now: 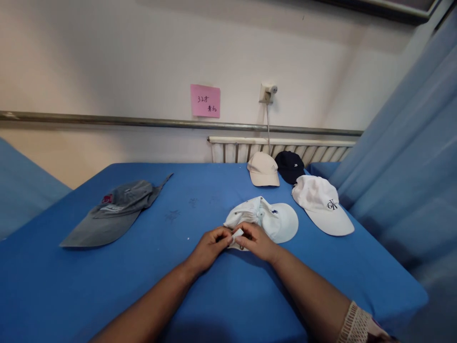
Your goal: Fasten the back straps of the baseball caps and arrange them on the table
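Observation:
A pale mint-white baseball cap (pixel 285 223) with a small dark emblem lies on its side on the blue sheet, its brim toward the right. At its back edge, my left hand (pixel 211 245) is closed, thumb and fingers pinching the cap's strap (pixel 237 234). My right hand (pixel 257 240) pinches the other part of the same strap, its fingers also closed. Both hands nearly meet there, and the fingers partly hide the strap and its fastening.
A grey cap (pixel 121 209) lies at the left. On the right are a white cap (pixel 319 205) with dark letters, a beige cap (pixel 263 169) and a navy cap (pixel 290 166). Behind the blue-covered table (pixel 89 281) stands a radiator (pixel 243 148); a blue curtain (pixel 403 143) hangs at right.

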### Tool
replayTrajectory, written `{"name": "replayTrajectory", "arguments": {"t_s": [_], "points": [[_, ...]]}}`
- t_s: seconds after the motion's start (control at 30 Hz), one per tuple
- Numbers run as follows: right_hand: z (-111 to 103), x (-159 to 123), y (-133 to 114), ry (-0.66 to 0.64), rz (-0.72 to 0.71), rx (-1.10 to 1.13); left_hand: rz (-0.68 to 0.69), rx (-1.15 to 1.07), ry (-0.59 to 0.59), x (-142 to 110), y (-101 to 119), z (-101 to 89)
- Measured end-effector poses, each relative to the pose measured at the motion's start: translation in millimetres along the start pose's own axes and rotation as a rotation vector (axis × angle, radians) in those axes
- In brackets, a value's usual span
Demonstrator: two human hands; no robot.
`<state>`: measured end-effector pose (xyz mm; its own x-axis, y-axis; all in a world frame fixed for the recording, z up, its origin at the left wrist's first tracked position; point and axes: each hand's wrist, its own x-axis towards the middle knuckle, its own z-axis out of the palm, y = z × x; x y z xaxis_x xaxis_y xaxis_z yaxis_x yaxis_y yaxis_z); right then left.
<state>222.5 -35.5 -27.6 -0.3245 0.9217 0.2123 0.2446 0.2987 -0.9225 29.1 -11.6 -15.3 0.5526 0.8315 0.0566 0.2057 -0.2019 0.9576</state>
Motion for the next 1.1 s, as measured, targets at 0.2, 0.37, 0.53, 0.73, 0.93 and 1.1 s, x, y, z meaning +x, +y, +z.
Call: {"name": "replayTrajectory", "arguments": {"t_s": [0.2,0.37,0.53,0.73,0.93,1.1], "points": [[11.8,1.4,-0.2,0.066,-0.051,-0.199,-0.147,-0.327,0.104,-1.9,5.5,1.2],[13.9,0.5,2.4,0.039,-0.078,-0.278,-0.176,-0.502,0.098,-4.6,5.4,-6.5],[14.7,0.0,3.9,0.123,-0.119,-0.196,-0.058,-0.213,0.04,-6.2,8.0,-10.9],[13.4,-2.0,-8.1,0.183,-0.177,-0.183,0.131,0.364,0.131,-11.1,11.5,-12.1],[15.2,-4.1,-15.2,0.23,-0.128,-0.132,0.232,0.5,0.155,-18.5,18.2,-6.9],[18.4,-4.3,-19.9,0.186,-0.148,0.05,0.225,0.5,0.248,-21.1,17.5,-1.8]]}}
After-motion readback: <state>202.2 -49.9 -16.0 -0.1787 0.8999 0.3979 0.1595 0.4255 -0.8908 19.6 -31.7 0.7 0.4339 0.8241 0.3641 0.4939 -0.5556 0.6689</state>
